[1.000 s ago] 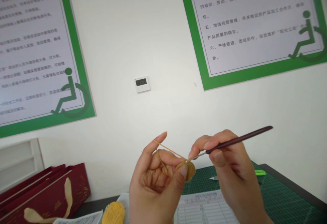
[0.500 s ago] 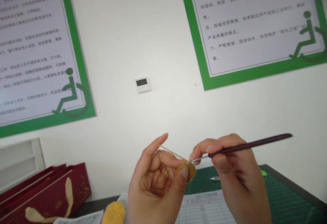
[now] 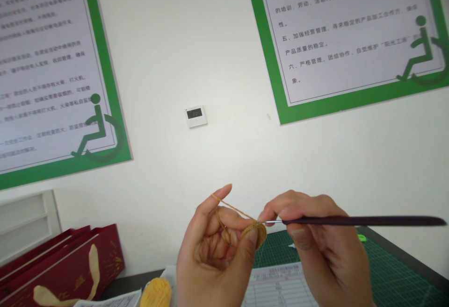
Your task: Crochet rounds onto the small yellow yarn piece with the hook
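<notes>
A dark desk [image 3: 129, 281] stands before a white wall [image 3: 224, 64] bearing two green-bordered posters [image 3: 336, 31] and a small control panel [image 3: 196, 116]. A green gridded mat [image 3: 393, 269] extends toward the desk's far right corner; a yellow yarn ball [image 3: 156, 292] lies left of the hands, near red bags [image 3: 70, 269]. Above the desk, the left hand [image 3: 217, 251], index finger raised under a taut strand [image 3: 235, 207], pinches a round crocheted piece [image 3: 261, 237]. The right hand [image 3: 326, 246], fingers closed on the handle, holds a crochet hook [image 3: 368, 221] level, its tip at the piece's upper edge.
</notes>
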The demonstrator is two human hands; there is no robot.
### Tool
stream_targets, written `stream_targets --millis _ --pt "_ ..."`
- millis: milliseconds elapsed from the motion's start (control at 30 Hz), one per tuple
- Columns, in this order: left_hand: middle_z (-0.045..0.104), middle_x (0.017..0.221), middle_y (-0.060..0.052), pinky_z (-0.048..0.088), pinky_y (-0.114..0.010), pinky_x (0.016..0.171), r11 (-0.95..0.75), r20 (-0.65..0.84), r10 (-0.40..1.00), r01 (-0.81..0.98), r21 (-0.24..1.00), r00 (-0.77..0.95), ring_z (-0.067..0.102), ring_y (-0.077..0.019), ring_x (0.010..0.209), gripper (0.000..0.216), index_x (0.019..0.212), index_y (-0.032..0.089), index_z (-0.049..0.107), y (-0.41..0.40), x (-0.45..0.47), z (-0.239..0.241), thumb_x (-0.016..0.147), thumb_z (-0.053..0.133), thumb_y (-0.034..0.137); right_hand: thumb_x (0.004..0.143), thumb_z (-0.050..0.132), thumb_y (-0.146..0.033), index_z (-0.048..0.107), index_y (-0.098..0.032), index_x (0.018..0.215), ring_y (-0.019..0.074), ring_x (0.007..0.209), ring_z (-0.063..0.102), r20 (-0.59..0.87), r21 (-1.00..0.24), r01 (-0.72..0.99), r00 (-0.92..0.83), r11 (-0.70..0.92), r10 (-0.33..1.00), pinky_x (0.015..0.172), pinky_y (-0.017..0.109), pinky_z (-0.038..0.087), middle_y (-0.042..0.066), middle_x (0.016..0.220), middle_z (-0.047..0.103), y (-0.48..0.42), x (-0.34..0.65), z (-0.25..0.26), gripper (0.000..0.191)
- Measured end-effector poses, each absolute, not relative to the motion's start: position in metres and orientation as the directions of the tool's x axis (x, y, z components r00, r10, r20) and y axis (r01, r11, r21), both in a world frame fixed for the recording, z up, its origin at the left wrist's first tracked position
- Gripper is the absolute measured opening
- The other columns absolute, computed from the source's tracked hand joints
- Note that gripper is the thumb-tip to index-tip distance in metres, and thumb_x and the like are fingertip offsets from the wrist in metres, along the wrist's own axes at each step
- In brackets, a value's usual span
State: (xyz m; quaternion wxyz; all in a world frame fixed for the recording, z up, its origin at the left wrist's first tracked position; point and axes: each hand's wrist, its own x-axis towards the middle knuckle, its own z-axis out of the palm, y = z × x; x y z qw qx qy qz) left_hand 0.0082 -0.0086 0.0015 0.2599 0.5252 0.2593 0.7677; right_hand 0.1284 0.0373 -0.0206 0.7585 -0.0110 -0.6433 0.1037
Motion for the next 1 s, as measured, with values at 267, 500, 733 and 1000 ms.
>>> stream_targets --millis 267,500,733,1000 --pt "0.072 0.072 0.002 0.054 -0.018 0.059 -0.747 0.696 0.639 -0.046 0.664 -0.327 0.066 -0.0118 0.063 0.049 0.119 0.027 0.073 -0.009 0.006 0.001 0.075 0.084 0.009 0.098 0.053 -0.013 0.059 -0.025 0.108 0.0196 0.077 0.071 0.999 0.037 0.081 -0.020 0.996 -0.036 0.067 0.036 0.057 0.005 0.087 0.074 0.037 0.139 -0.012 0.016" --pt "0.071 0.076 0.000 0.055 -0.023 0.057 -0.687 0.640 0.716 -0.122 0.716 -0.278 0.064 -0.0138 0.062 0.051 0.120 0.025 0.070 -0.008 0.004 0.001 0.074 0.085 0.009 0.101 0.048 -0.018 0.059 -0.025 0.113 0.0206 0.070 0.069 0.986 0.165 0.161 -0.002 0.973 -0.167 0.064 0.038 0.056 0.004 0.077 0.071 0.043 0.128 -0.015 0.018" --pt "0.071 0.079 0.000 0.056 -0.023 0.060 -0.669 0.624 0.742 -0.215 0.711 -0.243 0.066 -0.0146 0.069 0.049 0.118 0.026 0.071 -0.007 0.004 -0.001 0.075 0.086 0.010 0.101 0.050 -0.020 0.061 -0.028 0.114 0.0217 0.070 0.070 0.989 0.086 0.102 0.114 0.991 -0.098 0.063 0.039 0.056 0.004 0.077 0.070 0.042 0.123 -0.022 0.019" --pt "0.071 0.077 0.001 0.057 -0.025 0.062 -0.647 0.603 0.762 -0.241 0.723 -0.237 0.066 -0.0139 0.066 0.049 0.121 0.025 0.069 -0.008 0.006 -0.001 0.077 0.084 0.010 0.099 0.053 -0.014 0.063 -0.027 0.113 0.0201 0.079 0.071 0.980 0.015 0.019 0.199 1.000 -0.019 0.071 0.040 0.059 0.006 0.092 0.074 0.043 0.118 -0.027 0.021"
